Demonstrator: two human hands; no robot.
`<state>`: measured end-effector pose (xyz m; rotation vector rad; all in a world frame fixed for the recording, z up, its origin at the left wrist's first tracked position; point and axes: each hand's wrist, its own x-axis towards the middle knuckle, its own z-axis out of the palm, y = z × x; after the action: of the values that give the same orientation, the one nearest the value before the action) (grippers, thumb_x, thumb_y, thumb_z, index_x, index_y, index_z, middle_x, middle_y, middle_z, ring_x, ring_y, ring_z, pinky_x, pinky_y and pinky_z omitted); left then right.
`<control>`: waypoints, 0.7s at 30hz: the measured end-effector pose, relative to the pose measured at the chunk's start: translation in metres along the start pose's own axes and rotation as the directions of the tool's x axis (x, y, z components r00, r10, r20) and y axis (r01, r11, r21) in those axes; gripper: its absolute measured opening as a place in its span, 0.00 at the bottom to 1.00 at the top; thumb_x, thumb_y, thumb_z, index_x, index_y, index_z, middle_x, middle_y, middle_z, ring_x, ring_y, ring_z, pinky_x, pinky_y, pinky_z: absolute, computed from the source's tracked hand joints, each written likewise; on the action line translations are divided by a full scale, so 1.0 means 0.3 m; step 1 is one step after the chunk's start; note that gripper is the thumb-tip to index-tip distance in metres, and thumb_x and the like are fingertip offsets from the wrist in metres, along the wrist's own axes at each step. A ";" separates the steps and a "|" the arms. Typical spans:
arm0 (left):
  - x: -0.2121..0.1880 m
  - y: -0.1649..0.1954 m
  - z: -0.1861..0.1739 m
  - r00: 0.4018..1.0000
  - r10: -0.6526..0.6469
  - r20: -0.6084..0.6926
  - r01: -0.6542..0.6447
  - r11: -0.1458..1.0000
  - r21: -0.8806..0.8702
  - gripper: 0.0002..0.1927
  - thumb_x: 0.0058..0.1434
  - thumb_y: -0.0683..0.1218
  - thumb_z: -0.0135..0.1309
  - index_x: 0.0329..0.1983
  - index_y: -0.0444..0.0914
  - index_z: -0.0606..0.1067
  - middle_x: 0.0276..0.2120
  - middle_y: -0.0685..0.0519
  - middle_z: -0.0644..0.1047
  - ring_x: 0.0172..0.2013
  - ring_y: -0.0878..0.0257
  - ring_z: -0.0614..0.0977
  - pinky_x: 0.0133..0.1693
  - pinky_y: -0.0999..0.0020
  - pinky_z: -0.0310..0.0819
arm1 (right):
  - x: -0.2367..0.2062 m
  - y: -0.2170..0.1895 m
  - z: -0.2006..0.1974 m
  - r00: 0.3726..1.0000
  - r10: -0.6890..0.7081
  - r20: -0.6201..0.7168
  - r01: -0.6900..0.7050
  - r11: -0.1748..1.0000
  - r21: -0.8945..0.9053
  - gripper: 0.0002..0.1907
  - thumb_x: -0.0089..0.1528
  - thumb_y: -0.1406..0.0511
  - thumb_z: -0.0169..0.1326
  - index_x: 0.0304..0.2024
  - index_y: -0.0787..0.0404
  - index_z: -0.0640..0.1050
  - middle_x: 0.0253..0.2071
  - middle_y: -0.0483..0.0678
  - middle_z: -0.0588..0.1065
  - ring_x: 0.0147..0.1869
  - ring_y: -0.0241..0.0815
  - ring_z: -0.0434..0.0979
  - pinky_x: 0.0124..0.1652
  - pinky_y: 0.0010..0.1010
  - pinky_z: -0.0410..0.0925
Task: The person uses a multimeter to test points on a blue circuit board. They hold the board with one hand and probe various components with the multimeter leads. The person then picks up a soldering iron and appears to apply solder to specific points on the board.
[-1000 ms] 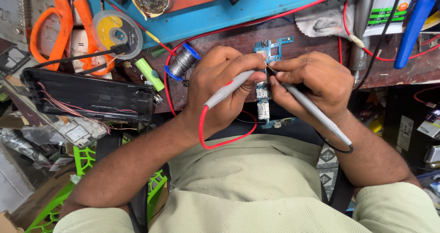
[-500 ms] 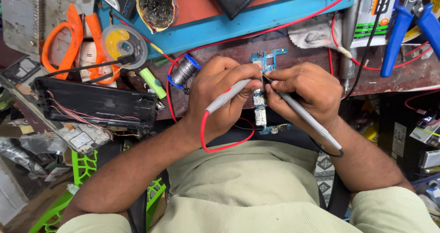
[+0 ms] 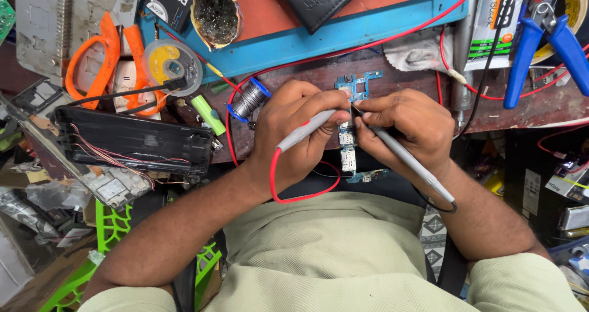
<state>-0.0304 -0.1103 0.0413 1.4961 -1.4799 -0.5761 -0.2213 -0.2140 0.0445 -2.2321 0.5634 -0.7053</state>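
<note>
A small blue circuit board lies at the bench edge between my hands. My left hand grips a grey test probe with a red lead, its tip at the board. My right hand grips a second grey probe with a black lead, its tip also touching the board near the first. Both tips meet just below the board's upper part; my fingers hide the middle of the board.
A solder spool, a green cylinder, a black open device with fine wires, orange scissors, a tape reel and a flux tin lie left. Blue-handled pliers and a blue mat are at the back.
The view has shifted slightly downward on the bench. Both hands stay at the board with the probes, with only small movements of the tips.
</note>
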 end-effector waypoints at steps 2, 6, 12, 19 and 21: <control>0.003 -0.002 -0.001 1.000 0.003 -0.003 -0.003 1.000 -0.001 0.10 0.70 0.49 0.59 0.47 0.38 0.78 0.41 0.54 0.82 0.41 0.56 0.80 0.44 0.62 0.75 | 0.002 0.002 0.000 1.000 -0.003 -0.003 0.003 1.000 0.006 0.10 0.57 0.73 0.69 0.34 0.65 0.77 0.40 0.55 0.81 0.42 0.48 0.83 0.42 0.34 0.73; 0.004 -0.002 -0.004 1.000 0.004 0.003 -0.003 1.000 -0.008 0.09 0.69 0.47 0.60 0.47 0.38 0.78 0.42 0.54 0.82 0.41 0.56 0.80 0.44 0.63 0.76 | 0.002 0.003 0.000 1.000 -0.009 -0.003 0.009 1.000 0.000 0.11 0.57 0.73 0.69 0.34 0.65 0.77 0.40 0.55 0.81 0.42 0.48 0.83 0.41 0.34 0.73; 0.006 -0.003 -0.002 1.000 0.000 0.002 0.000 1.000 -0.027 0.09 0.69 0.46 0.60 0.47 0.37 0.78 0.43 0.54 0.82 0.41 0.56 0.80 0.44 0.63 0.76 | 0.001 0.002 0.001 1.000 -0.014 -0.005 0.014 1.000 -0.015 0.11 0.57 0.73 0.69 0.35 0.65 0.77 0.41 0.55 0.81 0.42 0.48 0.83 0.41 0.34 0.73; 0.005 -0.003 -0.004 1.000 -0.022 0.013 0.022 0.999 -0.043 0.08 0.69 0.47 0.59 0.46 0.38 0.79 0.44 0.55 0.82 0.41 0.57 0.80 0.44 0.64 0.77 | 0.000 0.001 0.000 1.000 -0.012 0.000 0.012 1.000 -0.023 0.11 0.57 0.73 0.69 0.35 0.64 0.77 0.41 0.54 0.81 0.42 0.47 0.83 0.42 0.34 0.73; 0.006 -0.004 -0.004 1.000 -0.021 0.014 0.022 0.999 -0.043 0.08 0.69 0.47 0.59 0.47 0.38 0.79 0.44 0.55 0.82 0.42 0.57 0.80 0.44 0.64 0.77 | 0.000 0.002 -0.001 1.000 -0.005 0.002 0.005 1.000 -0.020 0.11 0.57 0.73 0.69 0.35 0.64 0.77 0.41 0.54 0.81 0.42 0.47 0.83 0.42 0.34 0.73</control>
<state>-0.0286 -0.1118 0.0414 1.4790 -1.4549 -0.6287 -0.2215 -0.2145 0.0444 -2.2534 0.5660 -0.7032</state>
